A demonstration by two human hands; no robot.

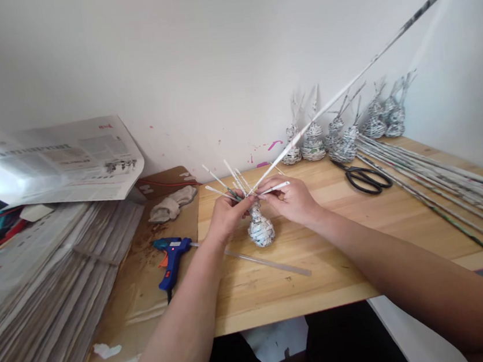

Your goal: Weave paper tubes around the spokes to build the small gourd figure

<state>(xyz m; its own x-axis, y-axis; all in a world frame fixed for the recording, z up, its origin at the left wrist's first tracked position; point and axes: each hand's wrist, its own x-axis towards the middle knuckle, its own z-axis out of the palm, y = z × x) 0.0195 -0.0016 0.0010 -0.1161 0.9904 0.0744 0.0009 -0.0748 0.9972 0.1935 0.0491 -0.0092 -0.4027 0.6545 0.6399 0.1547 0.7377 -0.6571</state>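
At top right, paper tube cropped

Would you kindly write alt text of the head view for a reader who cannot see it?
A person's left hand and right hand hold the spoked top of a gourd-shaped newspaper weaving over a wooden tabletop. A blue hot glue gun lies left; black scissors, rolled newspaper tubes and similar weavings are at right.

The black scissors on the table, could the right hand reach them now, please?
Probably yes: the scissors lie to the right of the right hand with nothing visible between, though it's holding the woven paper piece.
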